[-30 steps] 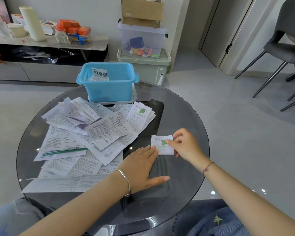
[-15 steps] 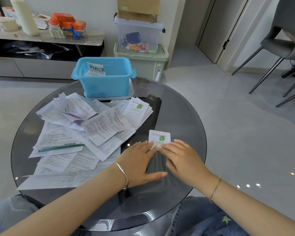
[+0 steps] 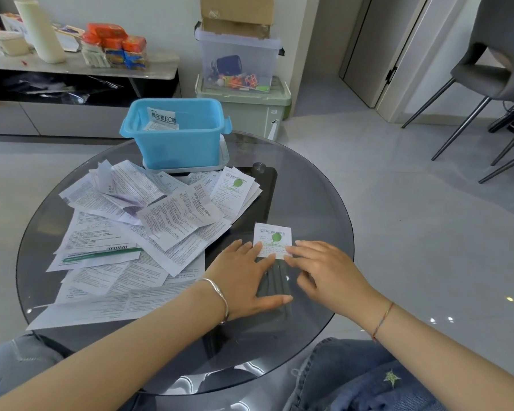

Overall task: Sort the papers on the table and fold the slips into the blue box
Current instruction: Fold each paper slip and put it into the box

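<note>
Most of the job is waiting, I'd say: a loose pile of leaflets is lying across the glass surface, and only a couple of folded slips are sitting in the blue box at the far edge. Nearer me, the left hand and right hand are pressing a small green-leaf slip flat. The fingers are lying straight, their tips resting on its near edge and gripping nothing.
</note>
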### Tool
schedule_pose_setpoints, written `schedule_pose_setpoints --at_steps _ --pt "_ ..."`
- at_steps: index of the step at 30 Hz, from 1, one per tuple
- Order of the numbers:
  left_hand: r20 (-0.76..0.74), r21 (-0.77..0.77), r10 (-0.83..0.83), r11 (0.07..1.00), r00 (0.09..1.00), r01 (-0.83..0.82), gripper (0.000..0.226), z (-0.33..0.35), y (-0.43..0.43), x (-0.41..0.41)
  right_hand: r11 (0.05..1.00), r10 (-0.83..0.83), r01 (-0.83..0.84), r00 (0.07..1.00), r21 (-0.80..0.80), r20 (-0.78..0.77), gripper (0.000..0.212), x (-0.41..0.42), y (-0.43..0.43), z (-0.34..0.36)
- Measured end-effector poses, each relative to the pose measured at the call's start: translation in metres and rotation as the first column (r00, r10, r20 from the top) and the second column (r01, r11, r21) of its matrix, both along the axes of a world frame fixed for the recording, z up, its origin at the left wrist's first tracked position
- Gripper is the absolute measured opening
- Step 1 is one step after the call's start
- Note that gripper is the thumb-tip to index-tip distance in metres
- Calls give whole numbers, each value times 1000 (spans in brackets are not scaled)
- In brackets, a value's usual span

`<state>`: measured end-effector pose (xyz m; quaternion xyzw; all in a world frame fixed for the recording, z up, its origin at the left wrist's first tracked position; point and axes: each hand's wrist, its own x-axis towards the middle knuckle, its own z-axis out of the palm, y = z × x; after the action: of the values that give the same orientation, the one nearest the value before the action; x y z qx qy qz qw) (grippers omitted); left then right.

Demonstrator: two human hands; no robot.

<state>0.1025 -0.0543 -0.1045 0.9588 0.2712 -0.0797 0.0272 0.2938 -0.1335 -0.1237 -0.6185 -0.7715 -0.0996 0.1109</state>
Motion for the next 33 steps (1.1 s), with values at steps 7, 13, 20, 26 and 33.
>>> schedule_pose_setpoints --at_steps 7,13,20,26,33 --pt "-31 6 -32 999 999 32 130 14 5 -12 1000 -10 9 999 -10 -43 20 4 4 0" --pt "-44 -13 -52 999 998 52 116 18 8 -14 998 49 -49 999 36 1 21 3 16 1" --pt "17 27 -88 996 996 88 116 14 20 -5 979 130 -142 987 144 91 18 1 33 -1" --pt "135 -91 -53 994 989 65 83 10 28 -6 983 174 -173 984 60 -24 21 4 34 -3" --pt "116 -94 -83 991 990 94 105 4 32 -13 966 252 -253 967 50 22 32 9 40 4"
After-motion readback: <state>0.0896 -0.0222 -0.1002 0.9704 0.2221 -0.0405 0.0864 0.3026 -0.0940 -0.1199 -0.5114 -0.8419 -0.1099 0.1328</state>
